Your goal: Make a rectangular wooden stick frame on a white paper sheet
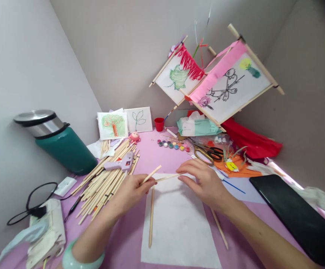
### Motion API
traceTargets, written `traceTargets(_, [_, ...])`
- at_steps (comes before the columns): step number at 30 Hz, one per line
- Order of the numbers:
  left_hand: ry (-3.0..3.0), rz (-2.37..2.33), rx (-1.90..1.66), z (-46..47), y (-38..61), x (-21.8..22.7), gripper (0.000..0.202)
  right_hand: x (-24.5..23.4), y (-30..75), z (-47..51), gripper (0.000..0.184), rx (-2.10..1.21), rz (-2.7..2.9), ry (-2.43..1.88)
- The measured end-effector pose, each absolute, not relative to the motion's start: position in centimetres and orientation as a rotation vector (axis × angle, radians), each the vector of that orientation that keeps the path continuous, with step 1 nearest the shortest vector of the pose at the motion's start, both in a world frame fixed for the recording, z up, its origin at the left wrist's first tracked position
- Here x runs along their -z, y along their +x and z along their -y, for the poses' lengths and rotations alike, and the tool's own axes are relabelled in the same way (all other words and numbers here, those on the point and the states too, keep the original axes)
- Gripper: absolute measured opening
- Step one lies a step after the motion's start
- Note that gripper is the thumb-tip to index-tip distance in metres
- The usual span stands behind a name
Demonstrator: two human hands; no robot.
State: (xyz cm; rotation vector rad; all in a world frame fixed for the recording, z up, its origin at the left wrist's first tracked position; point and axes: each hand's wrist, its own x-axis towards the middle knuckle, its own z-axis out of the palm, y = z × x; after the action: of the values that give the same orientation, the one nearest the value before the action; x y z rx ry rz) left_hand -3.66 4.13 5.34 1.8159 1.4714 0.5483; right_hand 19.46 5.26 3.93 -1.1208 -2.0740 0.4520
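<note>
My left hand [138, 186] is closed on a short wooden stick [152, 173] that slants up to the right. A second wooden stick [168, 177] spans the gap between my hands, over the top of a white paper sheet [179, 224]. Its right end is pinched by my right hand [201, 179], thumb below and fingers above. On the sheet's left side lies another wooden stick [151, 220]. One more wooden stick [220, 229] rests along the right edge, its upper end hidden under my right hand.
Left are a pile of sticks [109, 186], a glue gun [120, 163], a green bottle [67, 145] and a power strip [48, 228]. Behind are paint pots [173, 145], scissors [204, 154] and wipes [198, 125]. A black phone-like slab [294, 216] lies right. Framed drawings [229, 86] hang above.
</note>
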Motion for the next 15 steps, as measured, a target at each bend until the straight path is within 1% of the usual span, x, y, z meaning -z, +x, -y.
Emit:
traceTargets(2, [1.86,-1.449,-0.561,-4.1,-3.2,-4.3,0.035,-3.6,19.1,-4.8,0.014,-0.231,2.221,-1.075])
traceTargets(4, [1.848,-1.409,-0.567,-4.2,-2.9,-3.6,0.033,-3.0,18.6,-4.5,0.017,-0.154,2.288,-1.07])
traceTargets(6, [1.777,-1.39,-0.585,-4.2,-3.1,-3.2,0.026,-2.3,18.3,-4.5,0.019,-0.201,2.291,-1.079])
traceTargets(8, [1.67,-1.401,-0.604,-4.3,-3.5,-3.2,0.021,-1.7,18.3,-4.7,0.02,-0.319,2.257,-1.082])
traceTargets(11, [1.494,-1.395,-0.636,-4.4,-4.0,-3.4,0.019,-1.1,18.6,-5.2,0.018,-0.472,2.208,-1.074])
traceTargets(15, [1.392,-1.38,-0.68,-4.5,-4.2,-3.5,0.021,-0.9,18.7,-5.3,0.021,-0.561,2.193,-1.094])
